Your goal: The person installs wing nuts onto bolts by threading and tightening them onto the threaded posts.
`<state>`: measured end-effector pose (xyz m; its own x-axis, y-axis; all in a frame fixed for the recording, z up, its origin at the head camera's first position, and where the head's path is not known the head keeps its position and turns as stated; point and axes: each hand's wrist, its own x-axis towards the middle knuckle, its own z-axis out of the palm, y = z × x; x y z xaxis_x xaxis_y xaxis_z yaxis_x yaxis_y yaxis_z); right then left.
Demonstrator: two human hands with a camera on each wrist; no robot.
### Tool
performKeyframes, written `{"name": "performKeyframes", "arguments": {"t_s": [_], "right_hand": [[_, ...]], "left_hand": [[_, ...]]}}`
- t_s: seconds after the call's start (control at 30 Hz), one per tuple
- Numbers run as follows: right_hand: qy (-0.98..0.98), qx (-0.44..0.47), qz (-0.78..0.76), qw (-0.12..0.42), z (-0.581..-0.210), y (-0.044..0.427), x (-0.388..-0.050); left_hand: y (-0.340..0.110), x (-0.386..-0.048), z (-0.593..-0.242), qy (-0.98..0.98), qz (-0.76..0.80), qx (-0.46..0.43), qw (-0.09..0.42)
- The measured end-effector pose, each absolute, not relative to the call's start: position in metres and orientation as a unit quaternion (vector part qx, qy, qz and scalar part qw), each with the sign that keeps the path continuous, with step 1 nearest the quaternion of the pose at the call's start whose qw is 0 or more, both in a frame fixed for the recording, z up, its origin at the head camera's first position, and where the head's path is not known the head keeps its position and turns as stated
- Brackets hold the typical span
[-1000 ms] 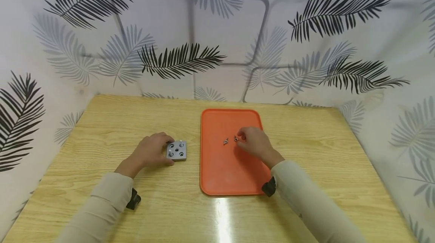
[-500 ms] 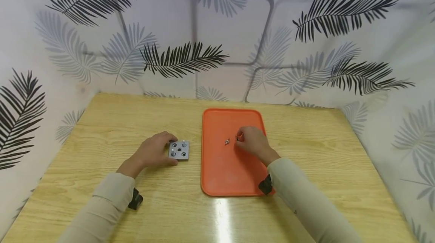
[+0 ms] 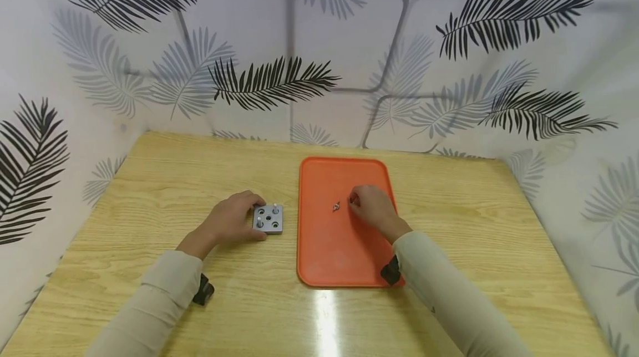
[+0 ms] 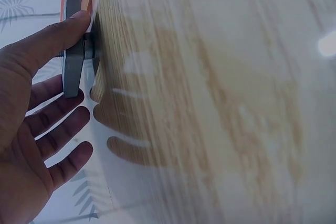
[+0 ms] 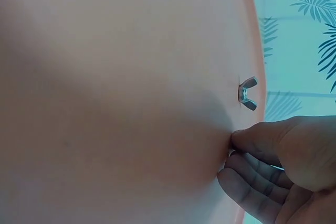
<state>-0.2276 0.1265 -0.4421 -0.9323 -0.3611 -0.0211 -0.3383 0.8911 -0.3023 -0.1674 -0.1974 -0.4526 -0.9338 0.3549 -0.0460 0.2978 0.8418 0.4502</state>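
Observation:
A square grey metal plate point(image 3: 268, 224) with holes and two upright bolts sits left of the orange tray. My left hand point(image 3: 229, 220) holds it by opposite edges, thumb on the near side and fingers on the far side. In the left wrist view the plate point(image 4: 72, 74) appears edge-on and the other fingers are spread. Over the tray point(image 3: 339, 257), my right hand point(image 3: 374, 208) pinches a wing nut, almost wholly hidden by the fingertips. A second wing nut point(image 3: 336, 207) lies on the tray just left of that hand; its two wings show clearly in the right wrist view.
The wood-grain table point(image 3: 239, 312) carries the tray and the plate. A leaf-patterned cloth point(image 3: 329, 41) hangs behind and along both sides. A bright reflection lies on the table in front of the tray.
My right thumb and fingers have closed around one wing nut, which was visible beside them earlier. The left hand keeps its hold on the plate. The whole head view has drifted slightly.

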Motion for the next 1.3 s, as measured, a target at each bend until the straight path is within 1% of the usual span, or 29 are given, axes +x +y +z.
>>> {"name": "performKeyframes", "arguments": {"t_s": [0.1, 0.2, 0.4, 0.6, 0.9, 1.3], "right_hand": [[0.968, -0.188, -0.159, 0.038, -0.441, 0.124, -0.226], [0.960, -0.216, -0.173, 0.032, -0.436, 0.116, -0.223], [0.931, -0.318, -0.176, 0.026, -0.421, 0.084, -0.217], [0.904, -0.392, -0.166, 0.046, -0.408, 0.053, -0.216], [0.887, -0.428, -0.158, 0.068, -0.404, 0.026, -0.219], [0.875, -0.448, -0.163, 0.084, -0.407, 0.013, -0.222]], "left_hand": [[-0.197, -0.167, -0.454, 0.957, 0.223, 0.172, 0.066], [-0.196, -0.167, -0.454, 0.957, 0.224, 0.170, 0.068], [-0.193, -0.169, -0.454, 0.958, 0.217, 0.174, 0.066], [-0.192, -0.170, -0.454, 0.960, 0.214, 0.169, 0.067], [-0.194, -0.167, -0.452, 0.959, 0.223, 0.165, 0.061], [-0.194, -0.170, -0.453, 0.952, 0.249, 0.165, 0.059]]}}
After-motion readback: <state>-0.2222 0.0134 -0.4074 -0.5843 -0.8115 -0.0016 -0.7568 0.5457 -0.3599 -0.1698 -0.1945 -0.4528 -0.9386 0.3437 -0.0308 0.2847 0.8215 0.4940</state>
